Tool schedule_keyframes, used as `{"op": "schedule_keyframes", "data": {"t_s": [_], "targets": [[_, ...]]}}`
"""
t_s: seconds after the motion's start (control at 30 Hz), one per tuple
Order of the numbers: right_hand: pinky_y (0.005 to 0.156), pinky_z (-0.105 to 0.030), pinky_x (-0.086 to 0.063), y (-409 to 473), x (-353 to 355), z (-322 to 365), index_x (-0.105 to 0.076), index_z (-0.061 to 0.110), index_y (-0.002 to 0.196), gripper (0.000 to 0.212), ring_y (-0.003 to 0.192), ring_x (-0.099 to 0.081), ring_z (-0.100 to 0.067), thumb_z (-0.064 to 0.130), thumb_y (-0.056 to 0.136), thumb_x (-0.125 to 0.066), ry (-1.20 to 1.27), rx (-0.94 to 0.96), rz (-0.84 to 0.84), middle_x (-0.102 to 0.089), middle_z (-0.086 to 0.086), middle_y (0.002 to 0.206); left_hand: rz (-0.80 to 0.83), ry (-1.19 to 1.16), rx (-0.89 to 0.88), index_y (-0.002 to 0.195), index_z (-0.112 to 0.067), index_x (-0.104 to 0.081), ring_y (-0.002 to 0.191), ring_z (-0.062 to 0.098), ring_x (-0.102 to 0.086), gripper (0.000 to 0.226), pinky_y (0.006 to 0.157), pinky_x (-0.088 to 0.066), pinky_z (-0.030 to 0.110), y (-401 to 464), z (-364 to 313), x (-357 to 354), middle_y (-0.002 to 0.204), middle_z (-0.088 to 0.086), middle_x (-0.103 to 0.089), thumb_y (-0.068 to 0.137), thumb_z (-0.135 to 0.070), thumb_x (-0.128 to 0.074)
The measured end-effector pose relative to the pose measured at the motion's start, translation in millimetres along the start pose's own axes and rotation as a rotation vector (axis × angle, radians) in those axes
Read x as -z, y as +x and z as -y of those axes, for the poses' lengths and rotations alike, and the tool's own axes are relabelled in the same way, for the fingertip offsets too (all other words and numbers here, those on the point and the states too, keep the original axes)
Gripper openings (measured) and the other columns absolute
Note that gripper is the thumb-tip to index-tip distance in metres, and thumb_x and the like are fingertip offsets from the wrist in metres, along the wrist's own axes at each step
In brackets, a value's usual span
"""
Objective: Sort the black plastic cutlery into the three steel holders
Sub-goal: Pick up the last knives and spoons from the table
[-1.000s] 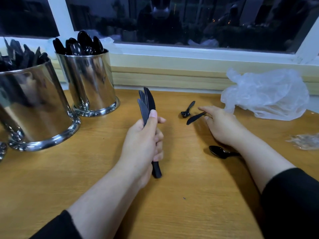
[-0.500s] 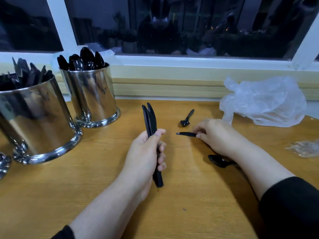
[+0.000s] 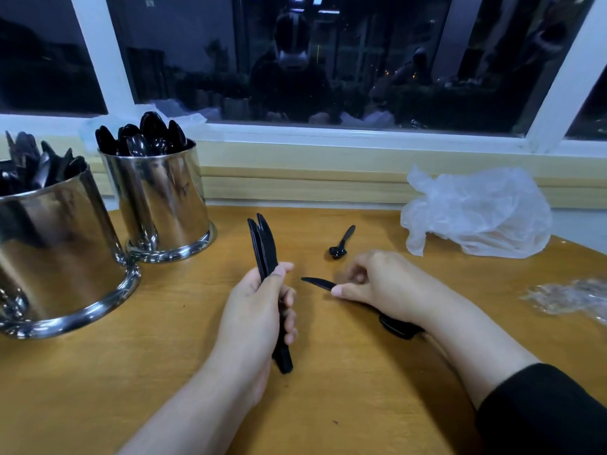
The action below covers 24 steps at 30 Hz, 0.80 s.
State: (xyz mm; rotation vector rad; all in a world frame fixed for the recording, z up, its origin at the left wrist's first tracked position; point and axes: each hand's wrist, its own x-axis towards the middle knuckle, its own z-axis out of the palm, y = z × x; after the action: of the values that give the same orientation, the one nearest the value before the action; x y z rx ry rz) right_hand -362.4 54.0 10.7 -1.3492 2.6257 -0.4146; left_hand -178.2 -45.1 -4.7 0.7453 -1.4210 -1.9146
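My left hand [image 3: 259, 310] grips a bundle of black plastic knives [image 3: 264, 247], blades pointing up and away over the wooden table [image 3: 328, 405]. My right hand [image 3: 381, 285] pinches a single black knife [image 3: 317, 283], its blade tip pointing left toward the bundle. A small black spoon [image 3: 341, 243] lies just beyond my right hand. Another black spoon [image 3: 397, 326] shows partly from under my right wrist. Two steel holders stand at the left: the rear one [image 3: 164, 201] holds spoons, the nearer big one [image 3: 56, 251] holds other black cutlery.
A crumpled white plastic bag [image 3: 476, 215] lies at the back right by the window ledge. Clear crinkled wrapping [image 3: 568, 298] sits at the right edge. The window sill and wooden ledge bound the far side of the table.
My right hand picked the single knife off the table and drew it nearer and left, toward the bundle. My left hand has kept the bundle upright, shifting slightly nearer.
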Motion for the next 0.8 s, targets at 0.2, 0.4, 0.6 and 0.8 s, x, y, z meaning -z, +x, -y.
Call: {"op": "schedule_keyframes", "data": {"t_s": [0.2,0.4,0.6,0.8], "targets": [[0.083,-0.032,-0.051,-3,-4,18,-0.065,0.026,0.096,0.016,0.093,-0.059,-0.014,0.041,0.094,-0.068,-0.024,-0.003,0.082,-0.062,0.007,0.098,-0.005,-0.005,-0.010,0.112,-0.026,-0.068,0.052,0.013,-0.043,0.019,0.048,-0.038,0.031,1,1,0,0.066,-0.002,-0.050,0.107,-0.025,-0.050],[0.073,-0.037,-0.053,-5,-12,32,-0.067,0.013,0.092,0.024,0.086,-0.063,-0.026,0.030,0.101,-0.053,-0.178,0.080,-0.040,-0.066,-0.005,0.090,-0.014,-0.010,-0.028,0.112,-0.027,-0.069,0.052,0.013,-0.043,0.018,0.048,-0.038,0.031,1,2,0,0.066,-0.002,-0.051,0.106,-0.028,-0.051],[0.062,-0.041,-0.053,-9,-14,43,-0.056,0.019,0.086,0.017,0.065,-0.062,-0.025,0.029,0.098,-0.050,0.016,0.119,-0.285,-0.063,0.002,0.066,-0.052,-0.049,-0.039,0.114,-0.024,-0.070,0.051,0.011,-0.038,0.020,0.046,-0.035,0.028,2,4,1,0.066,-0.003,-0.046,0.106,-0.030,-0.053],[0.077,-0.040,-0.051,-38,-14,82,-0.060,0.022,0.114,0.017,0.089,-0.064,-0.024,0.028,0.105,-0.048,0.226,0.255,-0.462,-0.067,0.001,0.096,-0.039,-0.156,-0.007,0.114,-0.017,-0.068,0.051,0.010,-0.041,0.038,0.045,-0.035,0.025,-1,2,-4,0.066,-0.004,-0.046,0.101,-0.050,-0.054]]}}
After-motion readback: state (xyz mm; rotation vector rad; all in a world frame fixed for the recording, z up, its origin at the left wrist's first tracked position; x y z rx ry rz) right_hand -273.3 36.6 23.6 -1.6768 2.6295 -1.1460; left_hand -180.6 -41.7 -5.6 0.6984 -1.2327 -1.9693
